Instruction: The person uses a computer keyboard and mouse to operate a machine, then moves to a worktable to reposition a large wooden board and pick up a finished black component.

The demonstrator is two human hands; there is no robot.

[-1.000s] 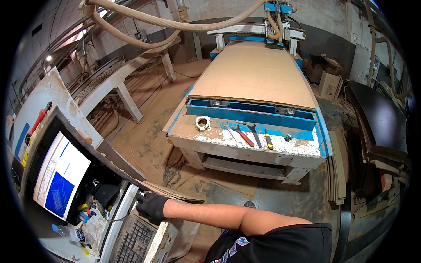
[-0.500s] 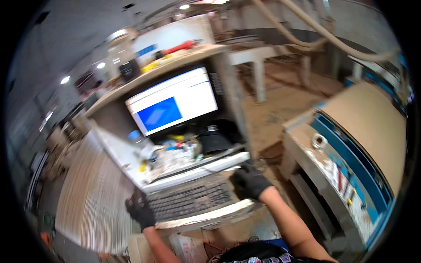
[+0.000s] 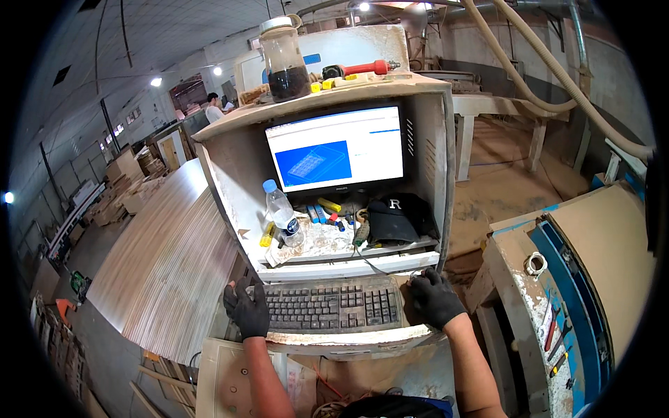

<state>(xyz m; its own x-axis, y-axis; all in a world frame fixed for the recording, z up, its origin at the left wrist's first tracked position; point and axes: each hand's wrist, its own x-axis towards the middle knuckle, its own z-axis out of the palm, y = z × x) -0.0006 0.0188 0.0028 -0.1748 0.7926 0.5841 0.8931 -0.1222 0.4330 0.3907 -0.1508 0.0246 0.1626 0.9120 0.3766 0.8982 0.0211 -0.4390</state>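
A dusty black keyboard (image 3: 332, 306) lies on the pull-out tray (image 3: 362, 337) of a white cabinet. My left hand (image 3: 248, 309), in a dark glove, rests at the keyboard's left end with its fingers apart and nothing visible in them. My right hand (image 3: 435, 298), gloved alike, is curled over a computer mouse (image 3: 416, 274) to the right of the keyboard; the glove covers most of it. Above, a lit monitor (image 3: 336, 148) shows a blue panel with a line drawing on a white screen.
Below the monitor, a shelf holds a plastic bottle (image 3: 281, 212), a black cap (image 3: 398, 217) and small clutter. A jar of dark liquid (image 3: 285, 63) and a red tool (image 3: 366, 68) stand on top. Stacked boards (image 3: 164, 268) fill the left; a blue-framed machine (image 3: 582, 279) with tools is right.
The view has turned and steadied, so the cabinet now appears more upright and further right. Both hands remain at the keyboard and the mouse.
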